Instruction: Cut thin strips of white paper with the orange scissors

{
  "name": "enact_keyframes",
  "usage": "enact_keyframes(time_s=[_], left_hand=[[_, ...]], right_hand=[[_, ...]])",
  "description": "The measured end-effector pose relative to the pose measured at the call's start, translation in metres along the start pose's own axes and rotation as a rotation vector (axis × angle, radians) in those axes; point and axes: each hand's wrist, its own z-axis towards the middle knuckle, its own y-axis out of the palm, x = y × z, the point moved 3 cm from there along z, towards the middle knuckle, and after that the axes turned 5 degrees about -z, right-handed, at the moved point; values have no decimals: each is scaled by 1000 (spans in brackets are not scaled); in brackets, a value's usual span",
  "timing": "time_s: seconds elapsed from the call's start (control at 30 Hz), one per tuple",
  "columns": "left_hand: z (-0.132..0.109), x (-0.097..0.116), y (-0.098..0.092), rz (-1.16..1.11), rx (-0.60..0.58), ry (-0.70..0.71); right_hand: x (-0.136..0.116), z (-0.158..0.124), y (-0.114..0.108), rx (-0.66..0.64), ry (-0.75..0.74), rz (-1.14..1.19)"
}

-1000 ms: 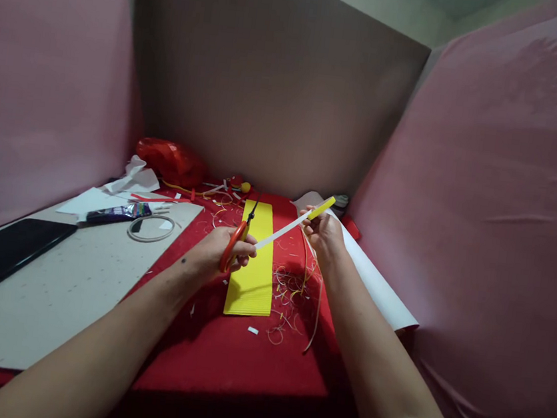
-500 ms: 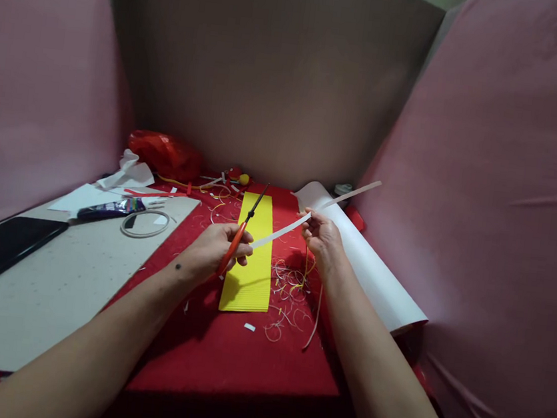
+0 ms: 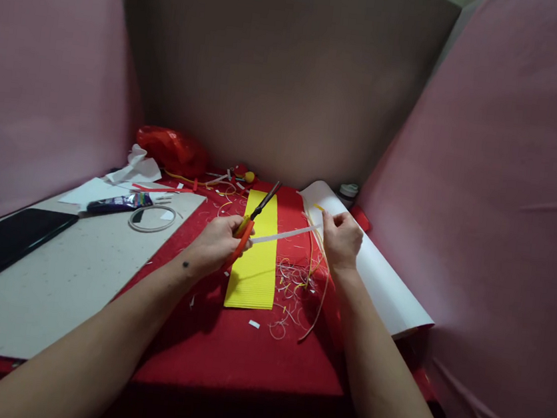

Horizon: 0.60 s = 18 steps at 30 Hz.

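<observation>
My left hand (image 3: 219,242) is closed around the orange handles of a pair of scissors (image 3: 244,235), whose dark blades point up and away. The same hand also has one end of a narrow white strip (image 3: 283,234). That strip stretches across to my right hand (image 3: 343,240), which pinches it with curled fingers. A small yellow tip (image 3: 317,207) shows beside the right fingertips; whether it is held cannot be made out. Beneath both hands lie a yellow corrugated sheet (image 3: 255,280) and a red corrugated sheet (image 3: 292,210).
Thread and paper scraps (image 3: 294,285) litter the red cloth (image 3: 220,363). At right is a rolled white sheet (image 3: 385,281). A grey board (image 3: 72,293) at left bears a dark tube (image 3: 118,203), a ring (image 3: 152,219) and a black sheet (image 3: 7,245). Behind sits a red bag (image 3: 172,150).
My right hand has moved right and turned into a tighter curl. The strip's free part beyond it no longer shows, and the strip between the hands lies flatter. The scissors have tilted further right.
</observation>
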Motion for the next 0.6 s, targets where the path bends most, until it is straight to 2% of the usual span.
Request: enact_keyframes(time_s=[0.03, 0.07, 0.1, 0.17, 0.2, 0.23, 0.37, 0.47, 0.53, 0.6], left_hand=[[1, -1, -1, 37, 0, 26], [1, -2, -2, 74, 0, 52], [2, -3, -2, 107, 2, 72], [1, -3, -3, 143, 3, 98], [1, -3, -3, 144, 3, 109], [0, -2, -3, 139, 6, 122], [-3, 4, -4, 139, 12, 148], [-5, 9, -4, 106, 15, 150], [-6, 13, -5, 0, 65, 157], [-8, 16, -6, -129, 119, 142]], right_hand=[[-9, -4, -5, 109, -139, -149], [-19, -8, -5, 130, -264, -254], [-28, -14, -1, 65, -401, -317], [-41, -28, 15, -254, -634, -344], [-44, -35, 24, -420, -703, -348], [-46, -40, 32, -519, -741, -370], [-39, -46, 53, -666, -764, -573], [-35, -43, 56, -725, -748, -591], [-42, -38, 48, -677, -729, -495], [-60, -31, 30, -514, -683, -299]])
